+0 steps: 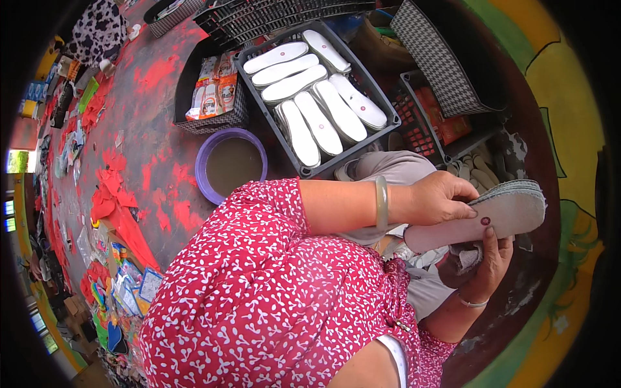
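A small stack of insoles (511, 207), pale on top with a dark red round mark, is held at the right side between my two hands. My left hand (436, 197), above a pale green bangle, has its thumb and fingertips closed on the stack's near upper edge. Below, my right hand (495, 258) grips the stack from underneath, its thumb pressed on the top insole. Most of that hand's fingers are hidden behind the insoles. A thin bracelet (471, 302) circles the right wrist. The stack is tilted, with its layered grey edges showing.
A dark crate (305, 172) holds several piles of white insoles. Beside it stand a purple basin (202, 169) of murky liquid and a checked box (223, 121) with orange packets. A red-holed crate (414, 123) lies right, near loose insoles (482, 171). Red scraps (119, 207) litter the floor.
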